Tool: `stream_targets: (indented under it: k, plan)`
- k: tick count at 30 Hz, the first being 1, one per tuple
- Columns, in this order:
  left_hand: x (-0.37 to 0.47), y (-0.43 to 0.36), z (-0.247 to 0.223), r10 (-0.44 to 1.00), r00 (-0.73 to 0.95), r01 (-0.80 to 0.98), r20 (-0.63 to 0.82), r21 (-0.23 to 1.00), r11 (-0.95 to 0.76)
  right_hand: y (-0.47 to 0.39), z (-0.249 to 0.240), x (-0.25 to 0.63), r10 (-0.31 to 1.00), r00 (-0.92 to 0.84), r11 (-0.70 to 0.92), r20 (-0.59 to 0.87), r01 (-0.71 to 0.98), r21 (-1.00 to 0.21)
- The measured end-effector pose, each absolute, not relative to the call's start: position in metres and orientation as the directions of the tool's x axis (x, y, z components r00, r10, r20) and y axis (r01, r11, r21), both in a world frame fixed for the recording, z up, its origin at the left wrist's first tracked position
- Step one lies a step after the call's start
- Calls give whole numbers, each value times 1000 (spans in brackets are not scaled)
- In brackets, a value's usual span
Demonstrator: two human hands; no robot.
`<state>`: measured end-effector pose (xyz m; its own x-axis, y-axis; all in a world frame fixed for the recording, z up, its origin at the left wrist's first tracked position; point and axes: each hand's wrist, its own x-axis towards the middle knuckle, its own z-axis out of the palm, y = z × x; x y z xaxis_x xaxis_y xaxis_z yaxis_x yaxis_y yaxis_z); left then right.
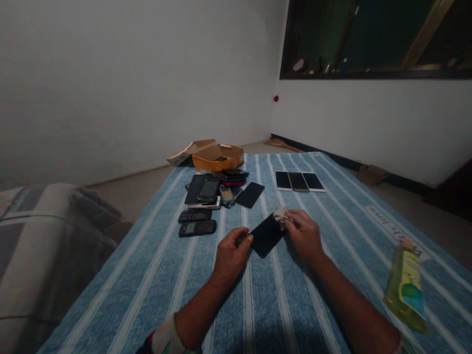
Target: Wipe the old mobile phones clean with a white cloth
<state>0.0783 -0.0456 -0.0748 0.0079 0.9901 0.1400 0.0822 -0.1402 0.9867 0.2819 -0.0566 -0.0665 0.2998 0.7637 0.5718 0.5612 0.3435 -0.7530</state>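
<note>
A black smartphone [266, 238] is tilted between my hands, above the blue-and-white striped cloth [236, 295]. My left hand [233, 250] pinches its left edge between thumb and fingers. In my right hand [304, 233] is a crumpled whitish cloth [280, 215], pressed against the phone's upper right corner. The fingers of that hand are closed around the wad, and part of it is hidden by them. Beyond the left hand lie two keypad phones [197, 227], one behind the other.
Several phones are piled [208, 189] at the back left, before an open orange box [218, 157]. A single dark smartphone [250, 195] lies beside the pile. Three smartphones [300, 181] sit side by side at the back right. A yellow-green bottle [407, 287] lies at the right.
</note>
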Motion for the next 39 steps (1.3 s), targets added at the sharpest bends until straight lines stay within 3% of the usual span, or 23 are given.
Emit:
stream_targets:
  k: [2,5,8,11,22,34,39]
  plan:
    - [77,-46,-79,965,56,224,258,938,-264,-56,-81,280,778,150,384,610,656,-650]
    - [77,-49,-81,887,227,468,402,754,-461,-60,-97,272,825,-43,397,563,754,-523]
    - [80,-51,-80,856,337,584,392,626,-517,-62,-100,268,855,-117,377,505,809,-451]
    - [83,-52,-77,846,397,626,358,569,-534,-59,-95,267,867,-109,356,485,817,-453]
    - [84,-52,-76,855,423,647,300,560,-517,-46,-88,266,886,-89,313,456,839,-445]
    - [84,-50,-84,834,411,634,367,543,-551,-67,-95,238,775,-385,592,501,720,-361]
    - [84,-50,-83,844,408,660,348,526,-536,-45,-102,266,835,-224,431,503,834,-344]
